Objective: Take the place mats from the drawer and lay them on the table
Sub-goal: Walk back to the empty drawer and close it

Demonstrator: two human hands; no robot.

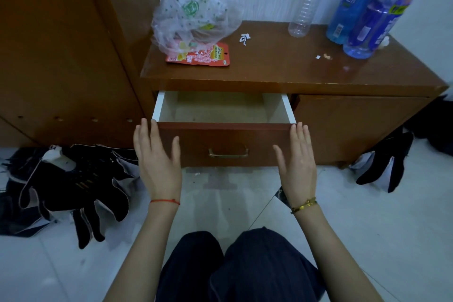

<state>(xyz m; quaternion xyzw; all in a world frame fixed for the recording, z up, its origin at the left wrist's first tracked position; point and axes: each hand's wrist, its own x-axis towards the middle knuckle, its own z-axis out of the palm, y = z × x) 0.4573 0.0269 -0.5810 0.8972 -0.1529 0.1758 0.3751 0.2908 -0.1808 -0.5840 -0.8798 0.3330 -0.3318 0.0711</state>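
The drawer (225, 141) of a low brown cabinet stands pulled out; its white-walled inside shows a bare pale bottom, and I see no place mats in it. A brass handle (228, 153) sits on its front panel. My left hand (158, 157) is flat and open at the left end of the drawer front, fingers up by the corner. My right hand (296, 157) is open at the right end in the same pose. Neither hand holds anything.
The cabinet top (282, 66) carries a plastic bag (193, 19) over a red snack packet (203, 56), a clear bottle (306, 2), two blue bottles (372, 12) and paper scraps. Dark cloth pieces (73, 184) lie on the tiled floor left, more (384, 164) right. A wooden wardrobe (61, 44) stands left.
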